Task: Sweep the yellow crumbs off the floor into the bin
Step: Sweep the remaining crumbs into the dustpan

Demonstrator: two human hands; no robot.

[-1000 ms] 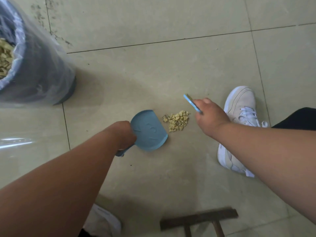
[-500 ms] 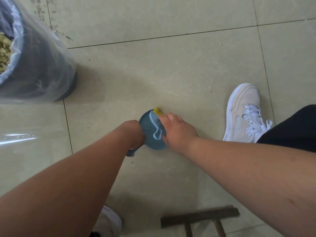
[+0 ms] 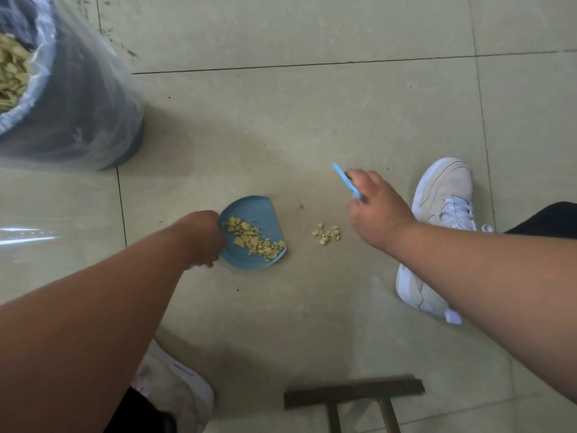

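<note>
- I see the left hand (image 3: 203, 237) stretched forward and low, its fingers curled around the handle end of the blue dustpan (image 3: 254, 232); the handle itself is hidden under the hand.
- The dustpan lies on the tiled floor (image 3: 312, 120), and a row of yellow crumbs (image 3: 254, 239) lies inside it, up to its right edge.
- A small pile of crumbs (image 3: 326, 234) is on the floor, just to the right of the dustpan and apart from it.
- The right hand (image 3: 376, 209) is raised at the far right of this pile, fingers closed around a blue brush (image 3: 346, 181) that points to the far left.
- The bin (image 3: 78, 98), lined with a clear bag, stands at the far left, with yellow pieces inside.
</note>
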